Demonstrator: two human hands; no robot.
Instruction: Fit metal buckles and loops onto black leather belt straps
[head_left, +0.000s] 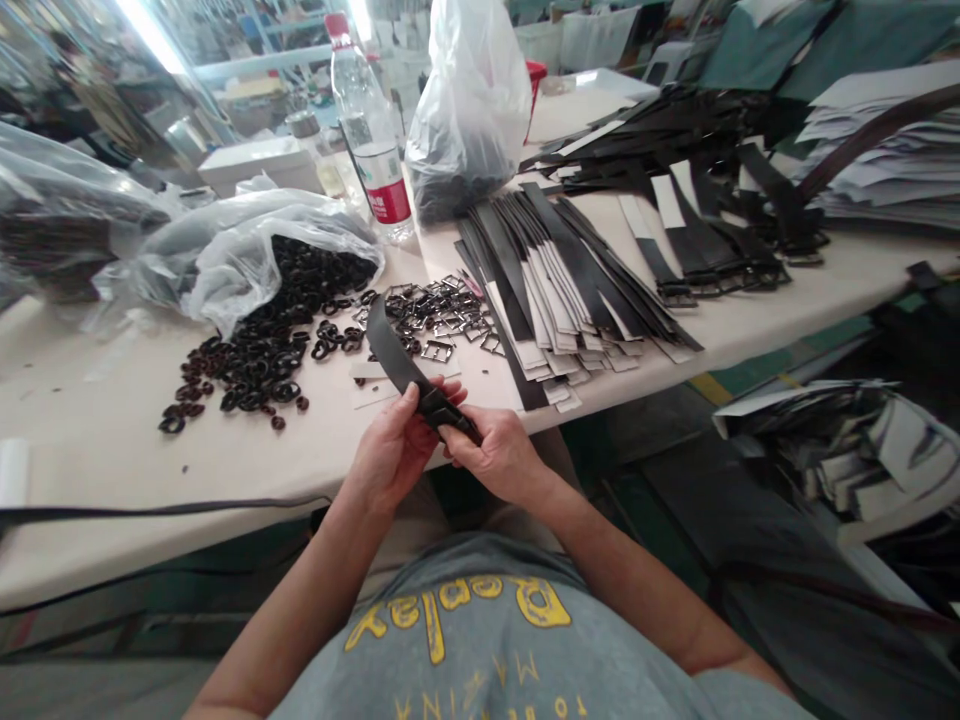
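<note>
Black belt strap [391, 348], one piece: thick end clamped between my left hand [388, 448] and right hand [495, 456], fingers closed on it, smooth curved length rising free, far side.

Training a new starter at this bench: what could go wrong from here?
The black strap held by the left hand and right hand could sweep the loose metal buckles about. The spilled dark rings might roll off the table. The water bottle could tip onto the stacked strips.
</note>
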